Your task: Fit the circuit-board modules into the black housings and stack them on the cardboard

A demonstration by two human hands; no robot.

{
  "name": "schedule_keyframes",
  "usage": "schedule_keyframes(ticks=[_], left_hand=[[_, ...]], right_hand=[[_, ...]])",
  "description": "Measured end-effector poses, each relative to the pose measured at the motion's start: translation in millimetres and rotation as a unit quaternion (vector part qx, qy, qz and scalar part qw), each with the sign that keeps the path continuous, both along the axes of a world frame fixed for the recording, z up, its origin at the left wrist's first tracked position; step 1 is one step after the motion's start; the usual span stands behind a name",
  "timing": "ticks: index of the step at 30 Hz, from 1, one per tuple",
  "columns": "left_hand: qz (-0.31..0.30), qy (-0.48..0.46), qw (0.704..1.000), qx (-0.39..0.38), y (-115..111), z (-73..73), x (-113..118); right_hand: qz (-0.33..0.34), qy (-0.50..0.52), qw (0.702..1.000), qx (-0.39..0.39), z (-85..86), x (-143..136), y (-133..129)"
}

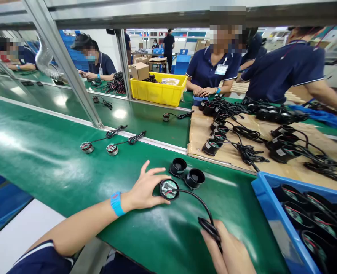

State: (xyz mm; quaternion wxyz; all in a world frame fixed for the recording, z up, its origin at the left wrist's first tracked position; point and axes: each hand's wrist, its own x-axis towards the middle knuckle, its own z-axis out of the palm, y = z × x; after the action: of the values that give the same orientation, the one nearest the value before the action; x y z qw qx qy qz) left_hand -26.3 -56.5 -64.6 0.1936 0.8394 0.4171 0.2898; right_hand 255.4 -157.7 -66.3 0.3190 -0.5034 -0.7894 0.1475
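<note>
My left hand (148, 186), a blue band on its wrist, grips a round black housing (170, 190) by its sides, thumb and index finger around it, other fingers spread. A green circuit board with red wires shows inside the housing. From it a black cable (197, 197) curves to my right hand (228, 249), whose fingers are closed around the cable's folded bundle. Just beyond my left hand stand two black cups (178, 166) with dark insides. Farther left, two metal motor parts with green boards (112, 149) lie with their bundled cables.
A blue bin (267, 198) at right holds several black housings. Behind it, cardboard (198, 133) carries more housings and cables. A metal post (71, 68) and rail cross the green bench (56, 167). A yellow crate (157, 93) stands beyond. Co-workers sit and stand across the bench.
</note>
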Motion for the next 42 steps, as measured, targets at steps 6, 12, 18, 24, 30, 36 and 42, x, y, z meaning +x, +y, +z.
schedule_keyframes(ticks=[6,12,18,24,30,36,42], left_hand=[[-0.028,0.024,0.998,-0.044,-2.5,-0.2,0.2],[0.002,-0.009,0.999,-0.036,1.9,-7.8,-6.2],[-0.017,0.006,0.998,-0.052,-1.9,-7.3,-2.6],[-0.082,0.005,0.994,-0.075,-7.5,-9.5,5.0],[-0.062,-0.011,0.995,-0.075,-9.4,-15.7,9.5],[-0.047,-0.005,0.993,-0.112,-7.4,3.3,13.4],[-0.057,-0.041,0.997,-0.038,47.3,70.3,26.1]], right_hand=[[0.033,-0.007,0.999,0.006,2.1,-9.4,6.3],[0.039,0.011,0.999,0.012,0.2,-13.8,15.1],[0.027,0.027,0.999,0.01,-4.8,-15.3,20.1],[-0.01,0.036,0.998,-0.041,-9.2,-14.7,18.3],[-0.116,0.053,0.989,-0.072,-4.1,-24.9,11.5],[-0.132,0.09,0.971,-0.18,13.6,-11.2,10.6],[-0.13,0.138,0.976,-0.106,36.0,29.1,34.0]])
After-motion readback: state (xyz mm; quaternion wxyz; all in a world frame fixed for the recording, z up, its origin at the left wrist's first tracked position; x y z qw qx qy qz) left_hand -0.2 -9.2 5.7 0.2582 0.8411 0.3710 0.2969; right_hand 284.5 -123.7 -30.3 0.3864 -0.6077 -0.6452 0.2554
